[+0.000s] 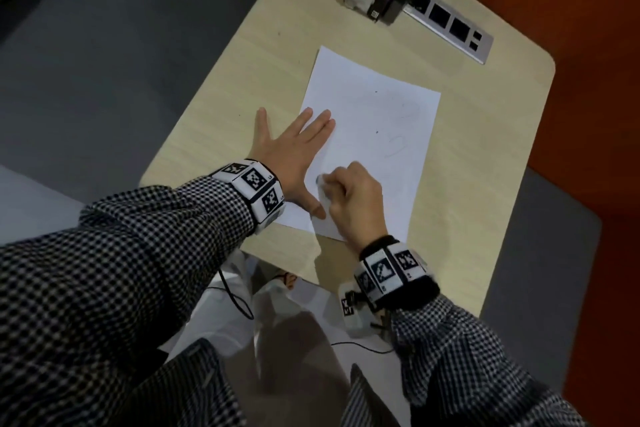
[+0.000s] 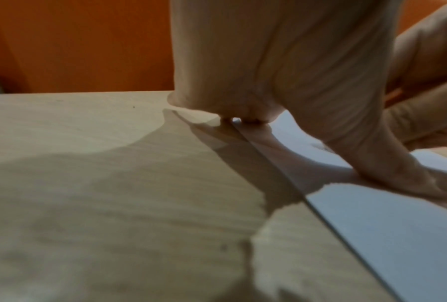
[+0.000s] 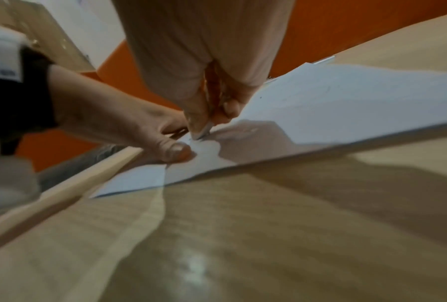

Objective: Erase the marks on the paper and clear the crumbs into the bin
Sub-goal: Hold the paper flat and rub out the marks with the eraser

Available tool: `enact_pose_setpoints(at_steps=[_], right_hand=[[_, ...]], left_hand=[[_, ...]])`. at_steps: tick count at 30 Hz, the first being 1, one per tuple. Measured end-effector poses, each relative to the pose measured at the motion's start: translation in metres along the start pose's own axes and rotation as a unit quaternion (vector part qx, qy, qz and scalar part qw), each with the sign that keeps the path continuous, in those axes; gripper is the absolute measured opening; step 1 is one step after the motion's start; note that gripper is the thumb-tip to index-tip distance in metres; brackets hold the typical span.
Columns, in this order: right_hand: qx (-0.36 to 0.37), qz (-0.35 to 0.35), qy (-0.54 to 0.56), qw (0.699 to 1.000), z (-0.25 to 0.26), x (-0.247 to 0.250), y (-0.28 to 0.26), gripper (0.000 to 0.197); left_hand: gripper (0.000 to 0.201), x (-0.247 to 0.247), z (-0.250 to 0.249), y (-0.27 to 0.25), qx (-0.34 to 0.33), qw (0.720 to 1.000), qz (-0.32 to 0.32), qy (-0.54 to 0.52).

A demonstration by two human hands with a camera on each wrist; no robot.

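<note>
Two hands on one thin sheet

One sheet of paper (image 1: 374, 135) lies flat on the wooden desk (image 1: 214, 107), its near end under both hands. The left hand (image 1: 294, 152) is spread, fingers straight, pressing the sheet's left edge down; in the left wrist view the fingertips (image 2: 253, 119) sit right at the paper's border, partly on the desk. The right hand (image 1: 353, 198) is curled around a small pale eraser (image 3: 204, 130), pinched between thumb and fingers, its tip touching the paper just beside the left thumb (image 3: 175, 151).

The paper looks light, thin and limp, so it would likely slide or buckle under rubbing unless pinned close to the eraser; the flat palm seems the right hold, kept next to the rubbing point. The eraser appears small and firm, best pinched low near its tip. Faint pencil loops (image 1: 398, 146) remain beyond the right hand's knuckles, farther up the sheet. Crumbs are too small to make out, and no bin is identifiable.
</note>
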State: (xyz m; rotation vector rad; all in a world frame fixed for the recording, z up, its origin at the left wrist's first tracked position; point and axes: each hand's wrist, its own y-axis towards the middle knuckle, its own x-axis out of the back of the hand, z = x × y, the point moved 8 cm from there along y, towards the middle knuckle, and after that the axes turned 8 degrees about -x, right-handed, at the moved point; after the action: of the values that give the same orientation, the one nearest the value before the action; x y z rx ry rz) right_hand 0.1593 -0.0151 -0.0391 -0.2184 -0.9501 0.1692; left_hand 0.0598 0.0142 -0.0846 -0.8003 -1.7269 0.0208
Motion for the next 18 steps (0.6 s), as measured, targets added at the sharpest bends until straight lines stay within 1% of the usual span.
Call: enact_pose_setpoints(at_steps=[1, 3, 5, 9, 12, 14, 16, 18], right_hand=[[-0.002, 0.007, -0.003, 1.0, 0.002, 0.0, 0.005, 0.021], [-0.015, -0.006, -0.009, 1.0, 0.007, 0.003, 0.031, 0.015], [-0.018, -0.009, -0.005, 1.0, 0.012, 0.005, 0.043, 0.012], [-0.017, 0.002, -0.016, 1.0, 0.008, 0.007, 0.037, 0.011], [-0.023, 0.003, -0.024, 0.999, 0.008, 0.004, 0.04, 0.012], [-0.005, -0.003, -0.038, 0.999, 0.009, -0.003, 0.02, 0.013], [0.019, -0.001, -0.03, 0.999, 0.014, -0.007, -0.004, 0.019], [0.017, 0.001, -0.017, 1.0, 0.018, -0.006, 0.003, 0.021]], left_hand=[[0.147, 0.0, 0.0, 0.0, -0.002, 1.0, 0.001, -0.001], [0.147, 0.001, -0.001, 0.0, -0.008, 1.0, 0.003, -0.007], [0.146, 0.005, -0.002, -0.001, -0.008, 1.0, 0.0, -0.004], [0.14, 0.009, 0.003, -0.012, 0.009, 0.999, -0.023, 0.022], [0.137, 0.002, 0.009, -0.023, 0.018, 1.0, -0.012, -0.003], [0.137, 0.0, 0.009, -0.023, 0.016, 1.0, -0.004, -0.005], [0.137, -0.001, 0.008, -0.021, 0.014, 1.0, 0.002, 0.001], [0.137, -0.003, 0.007, -0.021, 0.009, 1.0, 0.011, 0.009]])
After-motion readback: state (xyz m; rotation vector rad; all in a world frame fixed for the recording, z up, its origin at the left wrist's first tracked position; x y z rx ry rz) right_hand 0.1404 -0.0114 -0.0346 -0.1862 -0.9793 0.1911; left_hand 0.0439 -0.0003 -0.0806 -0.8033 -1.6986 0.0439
